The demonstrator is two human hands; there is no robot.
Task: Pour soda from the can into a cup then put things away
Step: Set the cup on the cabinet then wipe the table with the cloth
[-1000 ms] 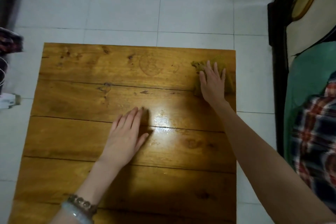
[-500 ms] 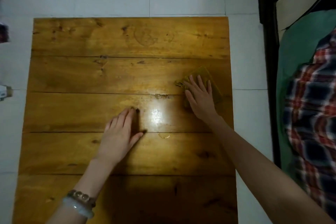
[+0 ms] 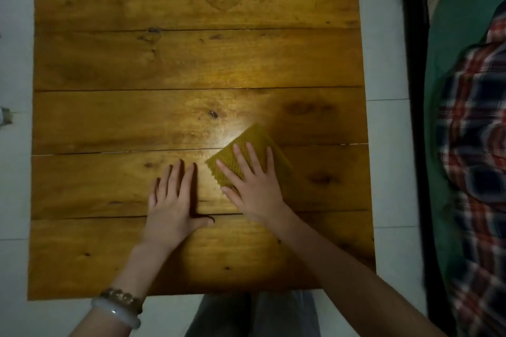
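Your left wrist carries two bracelets (image 3: pixel 120 306), a pale bangle and a beaded band, just off the near edge of the table (image 3: pixel 164 63). Your left hand (image 3: pixel 172 200) lies flat on the wood, palm down, fingers straight and close together, thumb out to the right; it holds nothing. Just right of that hand, with a narrow strip of bare wood between, sits the cloth (image 3: pixel 247 142) (a yellow-green, waffle-textured square, turned so one corner points away from you). Your right hand (image 3: pixel 253 186) presses down on it with fingers straight and spread, the palm covering its near part. No finger curls round the cloth, so the hand lies open on top of it rather than gripping. A bright sheen (image 3: pixel 227 137) on the wood lies just beyond the cloth's left edge. Between your forearms, grey trousers (image 3: pixel 246 314) show past the table's near edge. Well right of your right hand, across a strip of white floor (image 3: pixel 388 145), runs a dark frame (image 3: pixel 413 63), then green fabric (image 3: pixel 451 35) and blurred plaid fabric (image 3: pixel 476 172).
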